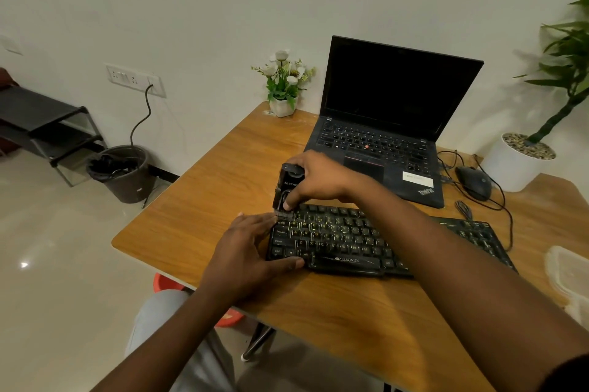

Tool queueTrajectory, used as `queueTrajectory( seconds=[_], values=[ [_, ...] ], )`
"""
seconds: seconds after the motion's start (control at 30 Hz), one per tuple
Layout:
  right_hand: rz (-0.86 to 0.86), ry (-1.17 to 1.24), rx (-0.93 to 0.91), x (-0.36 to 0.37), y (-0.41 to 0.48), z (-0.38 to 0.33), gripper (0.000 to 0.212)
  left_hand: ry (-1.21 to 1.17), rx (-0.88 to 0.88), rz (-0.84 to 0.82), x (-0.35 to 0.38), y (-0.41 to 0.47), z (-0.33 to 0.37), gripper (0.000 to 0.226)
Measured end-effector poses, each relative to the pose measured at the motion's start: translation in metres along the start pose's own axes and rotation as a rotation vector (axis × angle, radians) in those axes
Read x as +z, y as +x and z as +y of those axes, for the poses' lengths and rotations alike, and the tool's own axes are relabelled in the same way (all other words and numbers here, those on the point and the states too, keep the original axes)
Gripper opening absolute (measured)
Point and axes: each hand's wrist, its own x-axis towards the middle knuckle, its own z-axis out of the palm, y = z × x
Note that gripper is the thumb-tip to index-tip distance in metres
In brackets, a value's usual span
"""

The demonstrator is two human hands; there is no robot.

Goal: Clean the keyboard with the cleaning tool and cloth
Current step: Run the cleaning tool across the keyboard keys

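Observation:
A black keyboard (350, 241) with yellow-lettered keys lies on the wooden table (229, 168), slanting from centre to the right. My right hand (318, 179) grips a black cleaning tool (287, 187) held upright, its brush end touching the keyboard's far left corner. My left hand (251, 248) clasps the keyboard's left end, thumb on the front edge and fingers at the far corner. A pale cloth (570, 276) lies at the table's right edge.
An open black laptop (392, 123) stands behind the keyboard. A black mouse (473, 182) with looping cables sits to its right. A small white flower pot (283, 104) is at the table's back edge. A dark bin (124, 171) stands on the floor at the left.

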Motion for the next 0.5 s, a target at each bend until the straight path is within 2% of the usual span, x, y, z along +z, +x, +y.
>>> queueTrajectory(
  seconds=[0.2,0.37,0.5],
  values=[
    [0.125,-0.138,-0.014,0.003,0.004,0.000,0.035,0.003,-0.002,0.015,0.000,-0.001,0.003,0.097],
    [-0.016,-0.155,-0.010,-0.002,-0.003,-0.002,0.038,0.004,-0.008,0.008,0.000,0.000,0.000,0.099],
    [0.001,-0.231,0.006,-0.009,-0.006,-0.001,0.039,0.014,-0.014,0.004,0.001,0.000,0.000,0.102]
  ],
)
